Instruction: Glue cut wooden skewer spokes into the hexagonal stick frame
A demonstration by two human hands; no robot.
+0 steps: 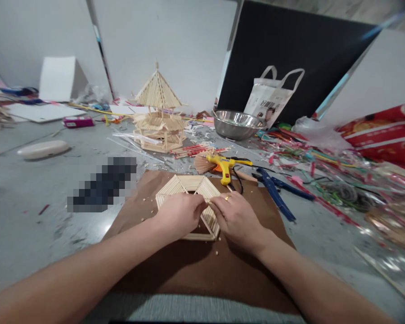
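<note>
One stick frame (192,181) lies flat on one brown sheet (202,274), under two hands: left hand (184,213) over its left half, right hand (238,220) at its right edge, fingers curled in and nearly meeting; can't tell from here what they grip. Around the frame: one yellow glue gun (224,165) off its far right corner, one blue tool (276,195) farther right, one stick pagoda (158,92) well behind. Sheet margin's widest on the frame's near side.

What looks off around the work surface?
The right side looks messiest: plastic strips lie in a tangled heap. Pale crumbs are strewn over the brown sheet, perhaps loose trimmings. The visible part of the stick frame shows no obvious damage.
</note>
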